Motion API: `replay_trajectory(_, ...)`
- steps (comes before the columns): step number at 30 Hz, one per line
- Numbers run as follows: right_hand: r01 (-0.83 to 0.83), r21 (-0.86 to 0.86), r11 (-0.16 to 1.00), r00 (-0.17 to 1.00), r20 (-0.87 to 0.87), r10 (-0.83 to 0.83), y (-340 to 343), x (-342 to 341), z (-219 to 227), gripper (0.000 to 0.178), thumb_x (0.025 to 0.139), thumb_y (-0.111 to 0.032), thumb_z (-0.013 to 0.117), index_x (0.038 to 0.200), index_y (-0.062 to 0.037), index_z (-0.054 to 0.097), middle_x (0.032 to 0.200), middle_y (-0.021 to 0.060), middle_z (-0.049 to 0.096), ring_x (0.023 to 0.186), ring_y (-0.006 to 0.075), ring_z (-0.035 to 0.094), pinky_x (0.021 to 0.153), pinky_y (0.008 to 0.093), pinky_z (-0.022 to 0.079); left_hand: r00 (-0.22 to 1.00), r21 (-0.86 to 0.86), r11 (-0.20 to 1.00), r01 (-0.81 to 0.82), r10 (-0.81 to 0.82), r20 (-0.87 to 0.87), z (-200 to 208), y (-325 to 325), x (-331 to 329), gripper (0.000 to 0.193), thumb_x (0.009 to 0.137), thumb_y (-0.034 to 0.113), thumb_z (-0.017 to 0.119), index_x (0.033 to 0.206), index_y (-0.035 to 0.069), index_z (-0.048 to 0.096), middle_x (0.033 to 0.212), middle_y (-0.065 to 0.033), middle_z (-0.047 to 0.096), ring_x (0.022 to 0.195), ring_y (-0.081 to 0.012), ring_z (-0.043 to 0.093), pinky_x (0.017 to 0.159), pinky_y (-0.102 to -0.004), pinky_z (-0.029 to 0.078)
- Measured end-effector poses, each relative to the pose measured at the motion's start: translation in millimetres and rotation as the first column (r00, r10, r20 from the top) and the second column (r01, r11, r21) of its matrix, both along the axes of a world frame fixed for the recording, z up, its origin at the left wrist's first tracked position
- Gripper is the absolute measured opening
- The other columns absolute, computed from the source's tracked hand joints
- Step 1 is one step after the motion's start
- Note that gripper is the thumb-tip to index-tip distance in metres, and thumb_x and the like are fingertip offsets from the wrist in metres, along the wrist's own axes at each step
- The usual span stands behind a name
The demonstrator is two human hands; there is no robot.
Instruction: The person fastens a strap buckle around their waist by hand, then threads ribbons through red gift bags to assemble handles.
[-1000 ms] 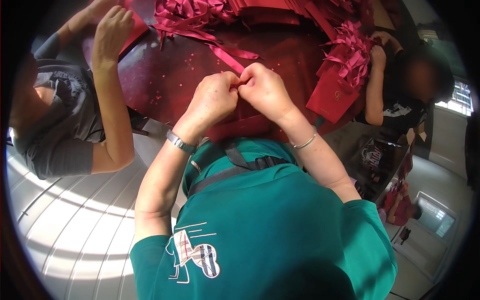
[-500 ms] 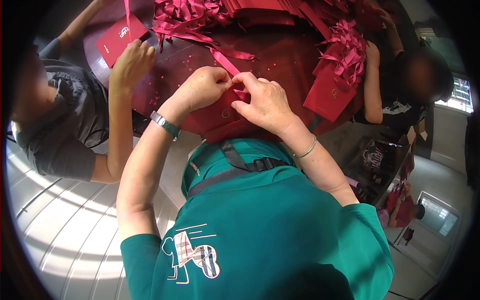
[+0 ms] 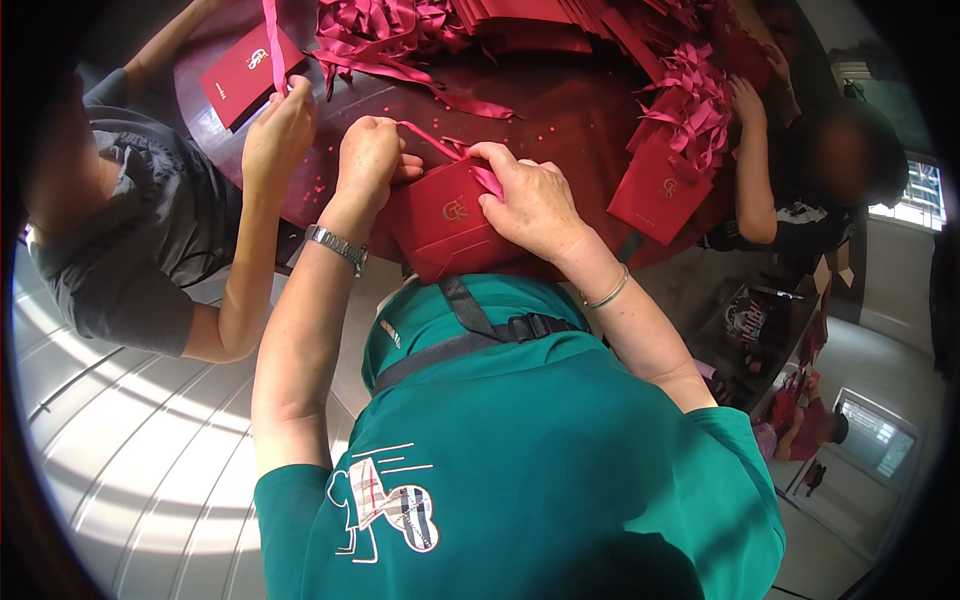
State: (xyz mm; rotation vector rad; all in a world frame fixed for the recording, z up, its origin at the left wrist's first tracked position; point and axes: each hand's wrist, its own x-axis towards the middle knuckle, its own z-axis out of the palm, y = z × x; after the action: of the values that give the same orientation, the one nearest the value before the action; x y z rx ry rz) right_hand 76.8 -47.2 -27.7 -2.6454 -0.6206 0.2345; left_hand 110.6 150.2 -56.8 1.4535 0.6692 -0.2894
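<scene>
A red paper bag (image 3: 425, 205) with a gold emblem lies at the near table edge, in front of my body. A pink ribbon (image 3: 430, 140) runs from its top edge up to my left hand (image 3: 370, 165). That hand is closed, its thumb and forefinger pinching the ribbon's end off to the left of the bag. My right hand (image 3: 535, 205) rests over the bag's upper right corner. Its thumb and fingers are pressed together on another stretch of the ribbon, close to the bag's rim.
Pink ribbons (image 3: 390, 35) are heaped on the dark red table (image 3: 350, 110), beside stacked red bags (image 3: 540, 15). Finished-looking ribboned bags (image 3: 660, 190) lie to the right. On the left, a person's hand (image 3: 280, 125) holds ribbon by another bag (image 3: 245, 75); a second person sits right.
My left hand has moved left, away from my right hand, drawing the ribbon out sideways. More of the bag shows. The left person's hand has shifted slightly right.
</scene>
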Motion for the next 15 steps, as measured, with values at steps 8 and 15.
replay_trajectory(8,-0.013,0.11,0.994,0.999,-0.038,0.018,-12.7,-0.6,5.7,0.061,0.074,-0.02,0.067,0.131,-0.0086,0.047,0.091,0.0187,0.066,0.084,0.0339,0.065,0.077,0.043,0.05,0.767,0.433,0.875,0.216,-0.426,0.48,-35.1,19.7,-20.1,0.027,0.088,0.017,0.057,0.108,-0.001,0.063,0.081,-0.0118,0.062,0.074,-0.0258,0.064,0.071,-0.0368,0.052)
replay_trajectory(15,0.028,0.141,0.99,0.99,-0.143,-0.007,-75.6,-7.0,26.5,0.047,0.072,-0.016,0.069,0.116,-0.0027,0.06,0.081,0.0142,0.067,0.076,0.0259,0.067,0.07,0.0339,0.052,0.634,0.785,0.589,0.193,-0.685,0.358,-2.6,27.8,-54.9,0.015,0.083,0.013,0.064,0.094,0.004,0.069,0.089,-0.0123,0.062,0.082,-0.0292,0.061,0.075,-0.0371,0.049)
